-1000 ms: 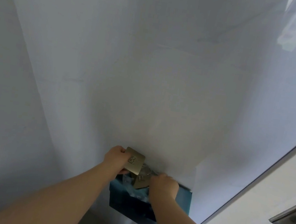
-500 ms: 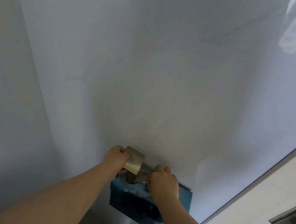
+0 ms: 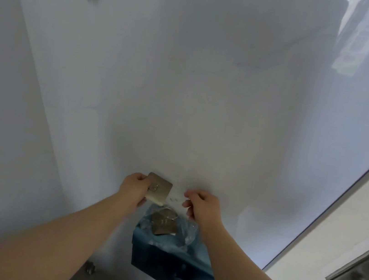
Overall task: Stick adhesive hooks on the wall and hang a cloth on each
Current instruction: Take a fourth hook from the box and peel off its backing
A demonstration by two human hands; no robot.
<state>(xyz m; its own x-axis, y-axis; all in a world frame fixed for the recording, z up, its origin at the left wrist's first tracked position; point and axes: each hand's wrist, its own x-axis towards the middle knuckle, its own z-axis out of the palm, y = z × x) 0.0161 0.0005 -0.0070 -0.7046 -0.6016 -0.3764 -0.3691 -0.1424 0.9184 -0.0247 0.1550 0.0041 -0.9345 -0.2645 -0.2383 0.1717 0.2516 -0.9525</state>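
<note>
Wall [image 3: 186, 87] white, glossy; door handle [image 3: 359, 274] at rt

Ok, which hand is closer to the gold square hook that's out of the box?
Left. The left hand grips the gold hook by its left edge. The right hand is off to the hook's right, fingers curled, not touching it.

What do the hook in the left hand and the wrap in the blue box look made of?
Hook, in the grip of the left hand: likely brushed metal, pale brass tone, soft matte sheen; coated plastic is possible. Wrap: thin clear plastic film, crinkled, with bright glints. Box: blue, dull; card or plastic, cannot tell.
</note>
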